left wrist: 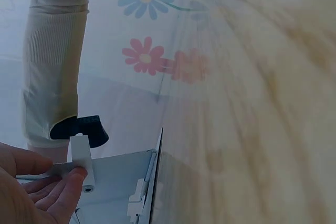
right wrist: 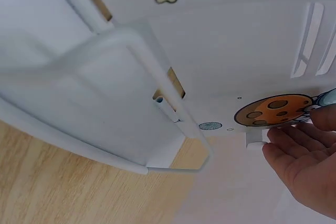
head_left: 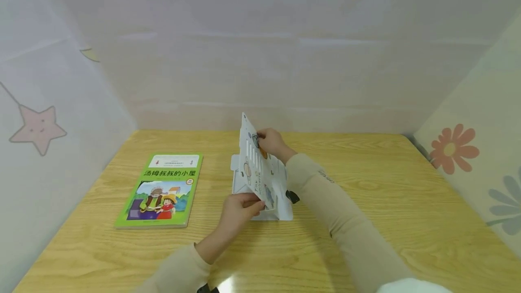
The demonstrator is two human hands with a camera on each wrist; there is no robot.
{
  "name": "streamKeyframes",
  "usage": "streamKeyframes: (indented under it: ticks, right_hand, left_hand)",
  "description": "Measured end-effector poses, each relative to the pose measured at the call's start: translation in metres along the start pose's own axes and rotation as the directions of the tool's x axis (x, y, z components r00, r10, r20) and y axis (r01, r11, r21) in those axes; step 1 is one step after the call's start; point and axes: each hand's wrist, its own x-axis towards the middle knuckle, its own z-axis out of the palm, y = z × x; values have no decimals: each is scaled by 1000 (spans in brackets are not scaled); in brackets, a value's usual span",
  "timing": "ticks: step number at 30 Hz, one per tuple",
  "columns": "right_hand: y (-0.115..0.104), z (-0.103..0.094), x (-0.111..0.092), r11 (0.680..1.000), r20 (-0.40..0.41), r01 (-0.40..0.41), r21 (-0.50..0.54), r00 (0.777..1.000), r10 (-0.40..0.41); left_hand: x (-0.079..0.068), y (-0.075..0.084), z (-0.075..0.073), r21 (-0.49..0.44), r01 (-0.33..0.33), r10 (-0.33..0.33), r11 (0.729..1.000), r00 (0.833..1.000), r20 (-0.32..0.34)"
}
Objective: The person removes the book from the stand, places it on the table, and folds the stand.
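A white metal book stand (head_left: 258, 174) printed with cartoon planets stands on the table, its slotted panel raised steeply above a flat base (head_left: 286, 209). My left hand (head_left: 237, 213) pinches the panel's lower near corner. In the left wrist view, the thumb and fingers of that hand hold a white tab (left wrist: 81, 156) at the edge. Higher up, my right hand (head_left: 275, 143) grips the panel's far edge, beside an orange printed planet (right wrist: 274, 110). The right wrist view shows a bent wire bracket (right wrist: 163, 80) between panel and base.
To the left, a green-covered picture book (head_left: 158, 191) lies flat on the wooden table (head_left: 366, 184). A pale cloth backdrop (head_left: 260, 71) rises behind the table and along both sides. Black wrist straps (head_left: 292, 196) show at the sleeves.
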Motion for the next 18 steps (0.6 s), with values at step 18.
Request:
streamKeyframes:
  ticks: [18]
  right_hand:
    - [-4,-1,-2,991,162,123,58,978,-130]
  left_hand:
    - [-1,-10,37,-46,-38,30,998,985,-173]
